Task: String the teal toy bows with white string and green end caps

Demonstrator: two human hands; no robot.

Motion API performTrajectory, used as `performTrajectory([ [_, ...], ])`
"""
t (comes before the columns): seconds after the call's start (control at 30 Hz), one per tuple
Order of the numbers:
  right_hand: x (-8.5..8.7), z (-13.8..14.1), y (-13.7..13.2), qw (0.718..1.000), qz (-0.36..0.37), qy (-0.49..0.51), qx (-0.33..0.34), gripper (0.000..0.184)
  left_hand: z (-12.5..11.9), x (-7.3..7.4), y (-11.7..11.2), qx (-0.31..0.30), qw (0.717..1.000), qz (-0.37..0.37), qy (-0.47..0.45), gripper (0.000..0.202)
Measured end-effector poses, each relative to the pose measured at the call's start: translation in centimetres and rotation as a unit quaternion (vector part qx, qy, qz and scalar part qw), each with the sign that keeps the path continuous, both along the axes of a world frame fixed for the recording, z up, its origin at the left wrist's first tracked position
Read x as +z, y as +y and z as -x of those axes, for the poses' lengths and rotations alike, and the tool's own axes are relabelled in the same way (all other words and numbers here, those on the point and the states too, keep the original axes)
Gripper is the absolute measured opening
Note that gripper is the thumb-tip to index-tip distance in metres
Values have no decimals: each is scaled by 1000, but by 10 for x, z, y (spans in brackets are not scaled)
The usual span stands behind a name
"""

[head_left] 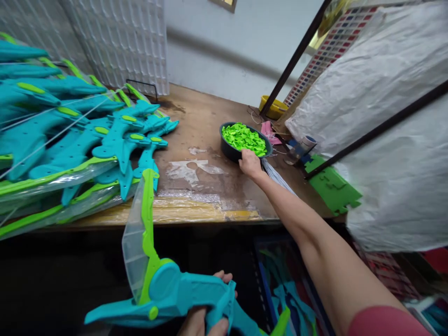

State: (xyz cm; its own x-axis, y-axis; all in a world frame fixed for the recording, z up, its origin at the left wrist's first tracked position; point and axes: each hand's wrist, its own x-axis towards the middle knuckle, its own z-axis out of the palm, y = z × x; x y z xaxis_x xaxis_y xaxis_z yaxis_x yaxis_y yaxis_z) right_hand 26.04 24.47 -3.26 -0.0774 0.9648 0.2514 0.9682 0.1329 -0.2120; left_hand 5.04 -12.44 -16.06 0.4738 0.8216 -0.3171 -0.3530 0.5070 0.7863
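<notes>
My left hand is wrapped round a turquoise plastic toy bow, held low in front of the table edge. A lime green limb with a translucent panel points up from its left end. My right arm reaches forward over the table, and my right hand is closed at the near rim of a dark round bowl. The fingertips are partly hidden there. Small lime green plastic pieces fill the bowl.
Several similar turquoise toy bows with white strings are piled at the left of the wooden table. A yellow tub, a pink cloth, a bundle of white strings and a green foam mat are at the right. Below stands a blue crate.
</notes>
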Motion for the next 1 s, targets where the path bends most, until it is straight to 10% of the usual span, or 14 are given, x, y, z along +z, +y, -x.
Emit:
performTrajectory([
  [0.5, 21, -24, -122, 987, 32, -156, 6, 25, 1, 32, 22, -1, 999, -42, 12, 76],
  [1.0, 3, 5, -52, 997, 53, -26, -39, 30, 15, 60, 18, -22, 995, -58, -78, 63],
])
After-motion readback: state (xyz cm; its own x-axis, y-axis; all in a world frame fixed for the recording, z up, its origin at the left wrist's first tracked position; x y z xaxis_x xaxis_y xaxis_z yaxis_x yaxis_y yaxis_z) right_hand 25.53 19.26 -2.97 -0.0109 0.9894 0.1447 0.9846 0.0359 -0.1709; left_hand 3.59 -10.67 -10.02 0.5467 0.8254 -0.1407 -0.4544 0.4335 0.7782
